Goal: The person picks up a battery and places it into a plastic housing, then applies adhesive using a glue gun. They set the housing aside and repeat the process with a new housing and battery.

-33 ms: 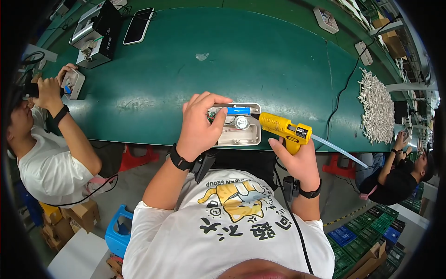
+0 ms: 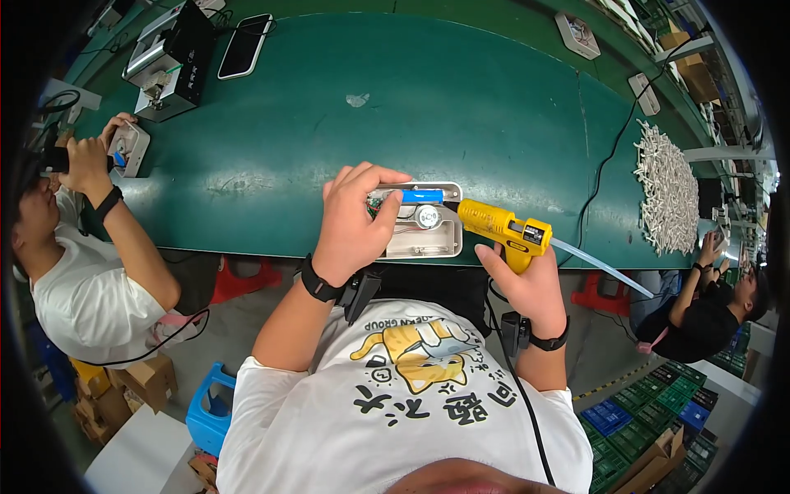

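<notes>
My left hand (image 2: 355, 216) grips the left end of an open white plastic casing (image 2: 440, 245) at the table's front edge, its thumb against a blue cylindrical battery (image 2: 423, 197). Inside the casing sit a small round white part (image 2: 427, 216), thin wires and a green circuit board, mostly hidden by my fingers. Wrapped round the handle of a yellow hot glue gun (image 2: 494, 221) is my right hand (image 2: 533, 278). The gun's dark nozzle touches or nearly touches the battery's right end. From its back sticks a long translucent glue stick (image 2: 605, 267).
A pile of small white parts (image 2: 668, 189) lies on the green table (image 2: 494, 107) at right, near a black cable (image 2: 609, 165). Far left are a black machine (image 2: 174, 62) and a white phone-like device (image 2: 245, 47). Co-workers (image 2: 90, 280) sit at both sides, one holding a similar casing (image 2: 130, 150).
</notes>
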